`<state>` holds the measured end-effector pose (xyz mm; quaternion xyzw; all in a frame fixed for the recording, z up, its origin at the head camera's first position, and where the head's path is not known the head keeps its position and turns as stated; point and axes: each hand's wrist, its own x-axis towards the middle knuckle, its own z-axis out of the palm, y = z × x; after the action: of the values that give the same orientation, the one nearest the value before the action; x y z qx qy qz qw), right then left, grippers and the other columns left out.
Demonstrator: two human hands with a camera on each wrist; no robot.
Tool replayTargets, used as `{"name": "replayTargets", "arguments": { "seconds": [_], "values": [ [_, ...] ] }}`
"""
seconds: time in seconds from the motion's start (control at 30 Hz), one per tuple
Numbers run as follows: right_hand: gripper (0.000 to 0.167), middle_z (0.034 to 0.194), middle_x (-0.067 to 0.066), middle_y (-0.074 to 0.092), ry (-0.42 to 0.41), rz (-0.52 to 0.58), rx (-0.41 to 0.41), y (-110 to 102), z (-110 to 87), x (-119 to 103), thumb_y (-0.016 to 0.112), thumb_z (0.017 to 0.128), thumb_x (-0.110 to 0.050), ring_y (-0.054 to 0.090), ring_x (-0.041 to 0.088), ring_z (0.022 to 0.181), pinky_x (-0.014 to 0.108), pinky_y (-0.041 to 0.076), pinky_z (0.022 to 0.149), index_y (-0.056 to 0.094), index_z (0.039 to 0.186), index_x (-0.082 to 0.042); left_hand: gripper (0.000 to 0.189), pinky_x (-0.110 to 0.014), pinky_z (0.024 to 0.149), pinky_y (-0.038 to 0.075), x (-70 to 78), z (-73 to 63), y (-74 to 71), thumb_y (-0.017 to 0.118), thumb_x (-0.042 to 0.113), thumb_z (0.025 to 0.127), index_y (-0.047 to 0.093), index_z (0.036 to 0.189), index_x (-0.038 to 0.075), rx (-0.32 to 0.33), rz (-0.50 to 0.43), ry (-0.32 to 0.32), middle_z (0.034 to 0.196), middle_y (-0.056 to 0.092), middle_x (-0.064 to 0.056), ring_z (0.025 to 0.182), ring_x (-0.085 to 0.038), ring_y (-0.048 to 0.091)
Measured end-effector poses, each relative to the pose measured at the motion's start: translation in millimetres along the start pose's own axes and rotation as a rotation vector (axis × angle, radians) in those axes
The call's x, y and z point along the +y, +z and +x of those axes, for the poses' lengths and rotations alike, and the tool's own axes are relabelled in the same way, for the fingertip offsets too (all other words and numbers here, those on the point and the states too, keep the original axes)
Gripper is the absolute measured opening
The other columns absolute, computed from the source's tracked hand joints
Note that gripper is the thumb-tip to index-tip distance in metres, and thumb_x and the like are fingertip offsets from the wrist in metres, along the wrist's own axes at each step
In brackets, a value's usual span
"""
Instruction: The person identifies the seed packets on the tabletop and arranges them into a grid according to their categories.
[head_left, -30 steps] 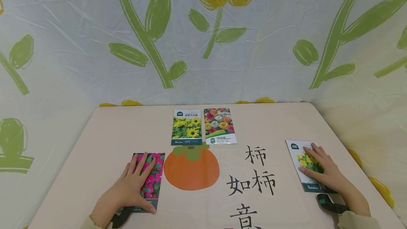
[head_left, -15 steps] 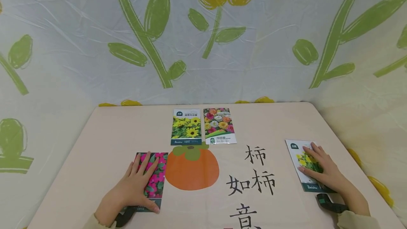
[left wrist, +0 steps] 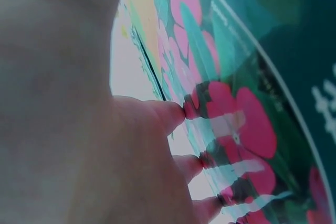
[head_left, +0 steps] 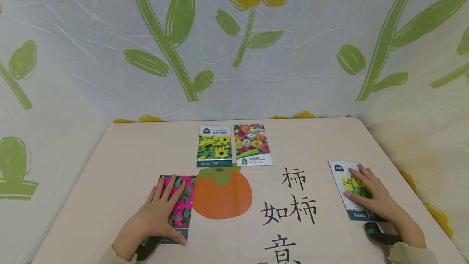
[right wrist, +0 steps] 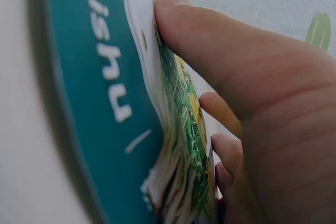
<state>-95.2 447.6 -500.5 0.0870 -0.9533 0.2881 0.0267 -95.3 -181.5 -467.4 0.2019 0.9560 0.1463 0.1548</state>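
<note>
My left hand [head_left: 155, 215] lies spread over a seed packet with pink flowers [head_left: 186, 203], which rests flat on the table. Its fingertips [left wrist: 176, 115] press on the glossy front in the left wrist view, and the hand hides the packet's left part. On the right, my right hand [head_left: 375, 196] rests with extended fingers on a white seed packet with yellow flowers [head_left: 338, 178]. The thumb [right wrist: 210, 40] touches that packet's face in the right wrist view. Farther back, a sunflower seed packet [head_left: 214, 146] and a packet with multicoloured blooms [head_left: 253, 144] lie side by side.
The pale table [head_left: 139, 150] bears a printed orange persimmon [head_left: 222, 196] and black characters [head_left: 289, 211]. Behind it hangs a white cloth [head_left: 293, 80] with flower prints. A dark wrist device [head_left: 381, 234] sits under the right wrist, near the packet's lower edge.
My left hand and the pink-flower packet under it have slid a little to the right, up to the persimmon print's left side. My right hand and the other packets stay put.
</note>
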Motion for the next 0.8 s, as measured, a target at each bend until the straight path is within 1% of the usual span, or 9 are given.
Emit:
{"name": "replayTargets", "arguments": {
  "seconds": [0.13, 0.3, 0.4, 0.8],
  "values": [
    [0.077, 0.157, 0.037, 0.009, -0.002, -0.002, 0.000, 0, 0.6, 1, 0.071, 0.087, -0.027, -0.007, 0.054, 0.145, 0.066, -0.015, 0.111, 0.036, 0.148, 0.004, 0.145, -0.071, 0.111, 0.009, 2.1, 0.1, -0.9, 0.078, 0.082, 0.046, 0.023, 0.158, 0.009, -0.004, -0.013, 0.002, 0.163, 0.004, -0.026, 0.144, -0.057, -0.005],
    [0.077, 0.157, 0.038, 0.010, -0.003, 0.003, -0.003, 0, 1.0, 2, 0.071, 0.087, -0.027, -0.008, 0.052, 0.146, 0.066, -0.015, 0.111, 0.036, 0.148, 0.005, 0.145, -0.071, 0.112, 0.007, 4.0, 0.2, -1.1, 0.079, 0.081, 0.046, 0.022, 0.158, 0.008, -0.003, -0.024, 0.003, 0.163, 0.004, -0.026, 0.144, -0.057, -0.005],
    [0.077, 0.157, 0.038, 0.010, -0.003, 0.003, -0.004, -1, 0.9, 2, 0.071, 0.087, -0.027, -0.008, 0.052, 0.146, 0.066, -0.015, 0.111, 0.036, 0.148, 0.005, 0.144, -0.070, 0.113, 0.005, 5.0, 1.5, 0.1, 0.078, 0.081, 0.046, 0.023, 0.158, 0.010, -0.005, -0.015, -0.001, 0.163, 0.004, -0.025, 0.144, -0.056, -0.005],
    [0.077, 0.157, 0.036, 0.009, 0.004, -0.004, -0.006, 0, 0.4, 1, 0.071, 0.087, -0.027, -0.008, 0.051, 0.146, 0.065, -0.015, 0.111, 0.036, 0.149, 0.003, 0.145, -0.068, 0.114, 0.009, 10.8, 5.9, 1.0, 0.077, 0.083, 0.047, 0.021, 0.159, 0.011, -0.025, -0.010, 0.001, 0.164, 0.003, -0.023, 0.144, -0.056, -0.006]
  ]
}}
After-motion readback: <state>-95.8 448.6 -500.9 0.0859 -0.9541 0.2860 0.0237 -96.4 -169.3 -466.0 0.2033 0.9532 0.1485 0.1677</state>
